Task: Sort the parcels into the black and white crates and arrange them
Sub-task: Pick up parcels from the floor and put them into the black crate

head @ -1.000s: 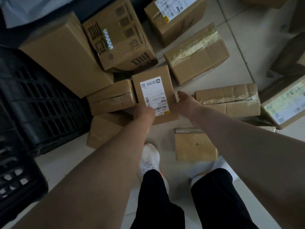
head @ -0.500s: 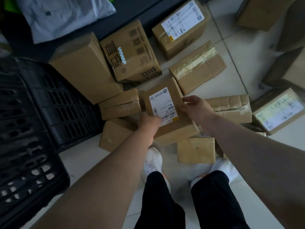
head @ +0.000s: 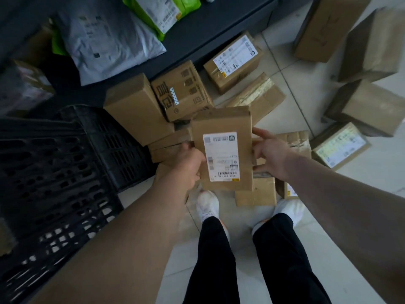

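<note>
I hold a flat brown cardboard parcel with a white shipping label in the air above the floor pile. My left hand grips its left edge, fingers curled under it. My right hand grips the right edge, thumb on top. The black slatted crate stands to the left, its open top toward me. No white crate is in view.
Several cardboard boxes lie on the tiled floor, among them a tall plain box, a printed box and a labelled box. Grey and green mailer bags rest on a dark shelf behind. My feet stand close below.
Both hands have lifted the labelled parcel off the pile and raised it toward me. The view has tilted up, bringing the shelf and mailer bags into sight.
</note>
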{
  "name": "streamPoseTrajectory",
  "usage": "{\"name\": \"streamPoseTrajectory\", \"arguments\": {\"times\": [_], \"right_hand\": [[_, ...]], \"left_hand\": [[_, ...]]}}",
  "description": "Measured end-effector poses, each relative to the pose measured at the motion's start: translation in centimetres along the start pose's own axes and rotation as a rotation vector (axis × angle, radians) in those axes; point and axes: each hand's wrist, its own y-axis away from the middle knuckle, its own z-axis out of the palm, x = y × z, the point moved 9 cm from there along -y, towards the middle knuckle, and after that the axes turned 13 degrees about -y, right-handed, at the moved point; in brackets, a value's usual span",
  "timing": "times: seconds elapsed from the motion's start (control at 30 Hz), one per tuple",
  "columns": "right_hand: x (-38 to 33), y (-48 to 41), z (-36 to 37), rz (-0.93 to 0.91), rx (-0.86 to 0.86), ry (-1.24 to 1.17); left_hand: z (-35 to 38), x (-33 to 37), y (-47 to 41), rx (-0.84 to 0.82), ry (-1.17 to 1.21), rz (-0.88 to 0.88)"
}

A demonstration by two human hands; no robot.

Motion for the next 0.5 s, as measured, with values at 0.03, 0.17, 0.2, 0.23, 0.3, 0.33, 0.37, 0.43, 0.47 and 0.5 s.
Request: {"name": "streamPoseTrajectory", "arguments": {"times": [0.03,0.17,0.2,0.23,0.3,0.33,0.37,0.43,0.47,0.5], "right_hand": [[-0.1,1.2,-0.5,0.014,0.022,-0.088],[-0.2,4.9,-2.1,0.108,0.107,-0.206],[-0.5,5.6,-2.2,0.110,0.113,-0.154],[-0.9,6.5,-1.9,0.118,0.089,-0.100],[-1.5,8.5,-1.1,0.133,0.032,-0.042],[-1.7,9.4,-0.8,0.127,0.016,-0.053],[-2.0,10.2,-0.6,0.114,0.005,-0.070],[-2.7,11.8,-0.2,0.092,-0.009,-0.095],[-3.1,12.7,-0.1,0.083,-0.007,-0.099],[-3.3,13.5,0.0,0.084,-0.005,-0.107]], "left_hand": [[-0.7,-0.1,1.1,-0.002,0.053,-0.040],[-2.0,0.4,4.6,-0.118,0.093,-0.103],[-2.3,0.6,5.5,-0.142,0.049,-0.101],[-2.6,1.0,6.6,-0.166,0.003,-0.098],[-2.8,1.5,8.6,-0.221,-0.027,-0.089],[-2.8,1.7,9.5,-0.248,-0.019,-0.090],[-2.9,1.6,10.2,-0.272,-0.015,-0.087],[-3.4,1.7,11.7,-0.310,0.001,-0.068],[-3.7,1.8,12.4,-0.328,0.014,-0.061],[-3.8,2.0,13.1,-0.346,0.027,-0.064]]}}
